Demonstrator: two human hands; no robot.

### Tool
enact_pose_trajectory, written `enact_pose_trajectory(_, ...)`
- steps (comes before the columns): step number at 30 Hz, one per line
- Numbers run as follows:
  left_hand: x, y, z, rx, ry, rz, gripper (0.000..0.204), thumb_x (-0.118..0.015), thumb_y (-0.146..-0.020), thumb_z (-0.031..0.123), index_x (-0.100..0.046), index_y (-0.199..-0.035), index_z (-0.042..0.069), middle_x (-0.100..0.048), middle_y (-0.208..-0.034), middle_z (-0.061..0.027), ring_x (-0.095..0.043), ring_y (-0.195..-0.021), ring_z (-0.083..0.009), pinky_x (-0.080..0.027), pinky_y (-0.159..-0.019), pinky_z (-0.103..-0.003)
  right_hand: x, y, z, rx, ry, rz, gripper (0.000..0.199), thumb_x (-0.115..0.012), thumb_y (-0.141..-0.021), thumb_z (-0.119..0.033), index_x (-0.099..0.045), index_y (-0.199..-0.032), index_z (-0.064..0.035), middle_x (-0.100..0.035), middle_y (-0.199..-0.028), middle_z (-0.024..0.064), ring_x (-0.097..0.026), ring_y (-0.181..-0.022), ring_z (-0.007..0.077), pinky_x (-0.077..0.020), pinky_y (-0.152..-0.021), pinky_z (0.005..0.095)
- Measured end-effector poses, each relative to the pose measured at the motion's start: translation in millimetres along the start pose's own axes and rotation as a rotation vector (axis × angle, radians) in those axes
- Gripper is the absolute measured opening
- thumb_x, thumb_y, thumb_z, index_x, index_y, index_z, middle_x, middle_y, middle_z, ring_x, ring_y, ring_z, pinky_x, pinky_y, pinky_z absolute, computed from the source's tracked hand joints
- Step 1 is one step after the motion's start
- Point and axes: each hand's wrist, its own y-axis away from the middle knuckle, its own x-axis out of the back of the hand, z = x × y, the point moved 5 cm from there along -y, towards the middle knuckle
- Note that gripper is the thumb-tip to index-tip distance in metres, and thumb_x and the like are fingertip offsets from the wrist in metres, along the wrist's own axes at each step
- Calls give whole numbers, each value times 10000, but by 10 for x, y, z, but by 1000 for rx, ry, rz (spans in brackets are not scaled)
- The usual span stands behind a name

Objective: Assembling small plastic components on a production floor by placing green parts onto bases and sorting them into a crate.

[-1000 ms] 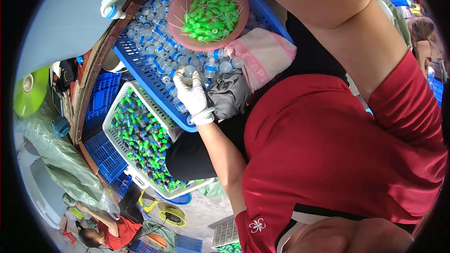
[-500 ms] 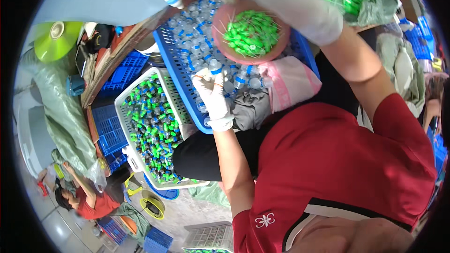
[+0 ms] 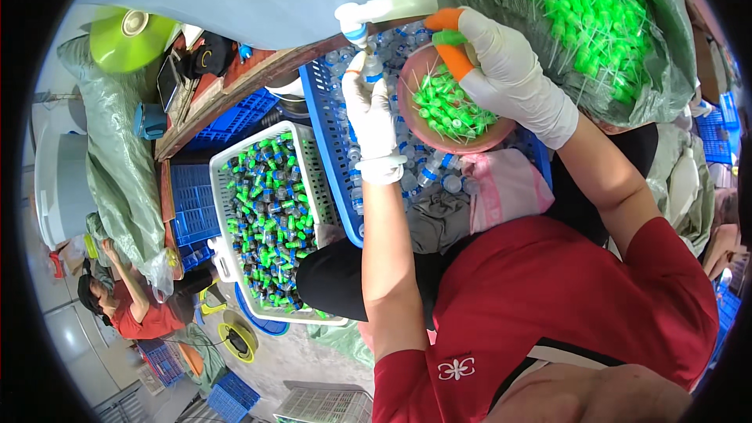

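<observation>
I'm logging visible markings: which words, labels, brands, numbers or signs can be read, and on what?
Red shirt: white flower-like emblem, no lettering seen.
Dark cap: yellowish curved mark, not copied here.
Pink-and-white towel: pink pattern, too unclear to read.
Small bottle in the left hand: blue band, no readable print.

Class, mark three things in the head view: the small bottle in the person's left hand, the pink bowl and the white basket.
small bottle (image 3: 372, 69): head view, clear body by its blue band
pink bowl (image 3: 405, 96): head view, left wall
white basket (image 3: 312, 166): head view, slotted right wall
</observation>
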Motion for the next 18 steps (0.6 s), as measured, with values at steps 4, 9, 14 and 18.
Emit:
enact_pose_trajectory(4,-92,-61,27,39,110,31,463,-525,-936,-60,-459,-1382,42,-561,-1237,-66,-547,-1054,-126,-472,-892,-276,59,-202,-86,-95,24,-8,411,-657,-835,-26,-601,-1228,-134,-670,-923,141,-664,-763,323,-532,-664,366)
enact_pose_trajectory(9,-124,-8,27,9,220,16,461,-544,-938,-39,-443,-1381,42,-552,-1215,-69,-560,-1000,-134,-488,-865,-283,-15,-160,37,-138,1,33,460,-648,-842,-15,-591,-1274,-162,-681,-964,116,-658,-730,306,-529,-653,351)
enact_pose_trajectory(14,-128,-45,38,55,280,44,481,-581,-936,8,-437,-1392,50,-560,-1238,-100,-590,-1002,-170,-501,-873,-313,14,-182,-4,-122,-46,57,414,-645,-841,-17,-616,-1231,-154,-671,-951,89,-649,-705,290,-521,-620,340)
enact_pose_trajectory(18,-181,-102,87,-22,237,29,464,-590,-930,7,-448,-1370,48,-572,-1228,-103,-597,-992,-170,-500,-878,-315,-33,-147,67,-100,119,-12,340,-649,-834,-22,-646,-1152,-141,-633,-884,81,-625,-672,300,-502,-585,352)
